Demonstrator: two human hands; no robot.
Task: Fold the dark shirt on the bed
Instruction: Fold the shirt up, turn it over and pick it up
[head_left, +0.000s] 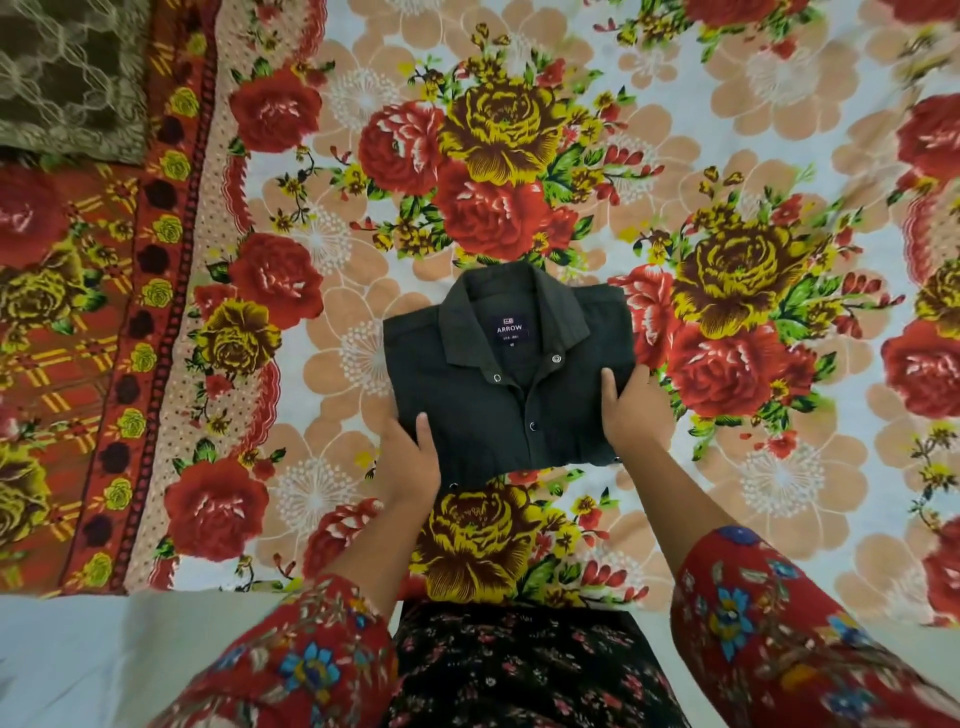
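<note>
Floral bedsheet (519, 130) carries the dark shirt (498, 395), already a compact rectangle; left hand (410, 457) and right hand (631, 415) clasp its edges, likely finishing.

Both arms reach forward, sleeves at mid-forearm. The left hand (410, 457) grips, thumb on top. The right hand (631, 410) mirrors it, fingers (644, 384) tucked under.

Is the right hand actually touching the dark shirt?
Touching. The head view shows the right hand gripping the shirt's right edge, thumb pressed on top of the fabric.
</note>
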